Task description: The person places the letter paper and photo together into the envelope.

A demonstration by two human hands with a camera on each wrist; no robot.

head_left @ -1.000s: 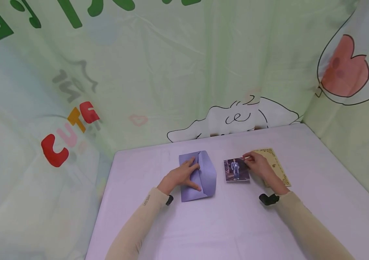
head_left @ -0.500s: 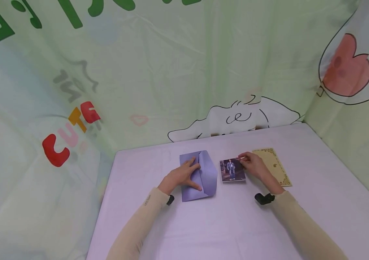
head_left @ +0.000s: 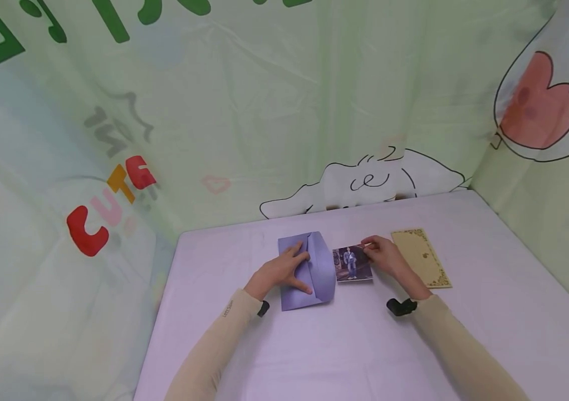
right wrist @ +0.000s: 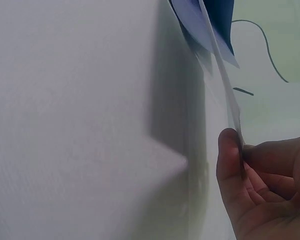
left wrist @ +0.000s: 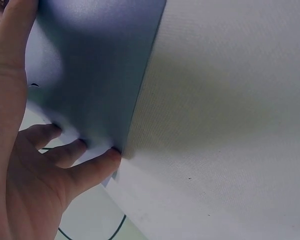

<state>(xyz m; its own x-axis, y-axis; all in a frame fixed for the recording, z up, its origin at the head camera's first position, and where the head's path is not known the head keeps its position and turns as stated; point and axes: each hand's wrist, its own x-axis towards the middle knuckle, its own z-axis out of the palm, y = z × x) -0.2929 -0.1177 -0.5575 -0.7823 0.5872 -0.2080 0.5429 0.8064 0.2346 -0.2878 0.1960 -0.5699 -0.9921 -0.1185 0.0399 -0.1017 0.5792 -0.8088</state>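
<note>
A purple envelope [head_left: 322, 268] lies on the table with its flap lifted toward the right. My left hand [head_left: 276, 272] rests on it with thumb and fingers spread, pressing its body down; in the left wrist view the fingertips [left wrist: 112, 154] lie along the edge of the envelope [left wrist: 85, 70]. Between thumb and finger, my right hand [head_left: 388, 258] pinches the upper right corner of a small photo [head_left: 349, 265] of a standing figure. The photo's left edge is right at the flap. In the right wrist view the photo [right wrist: 222, 62] appears edge-on, raised above the table.
A tan card [head_left: 425, 256] with an ornate gold border lies just right of my right hand. Both are on a table covered in a pale lilac cloth [head_left: 324, 351]. A printed curtain [head_left: 264, 111] hangs behind the table and along its sides.
My right hand has carried the photo leftward, from a gap beside the envelope up to its flap. More of the tan card shows. My left hand and the envelope have stayed put.
</note>
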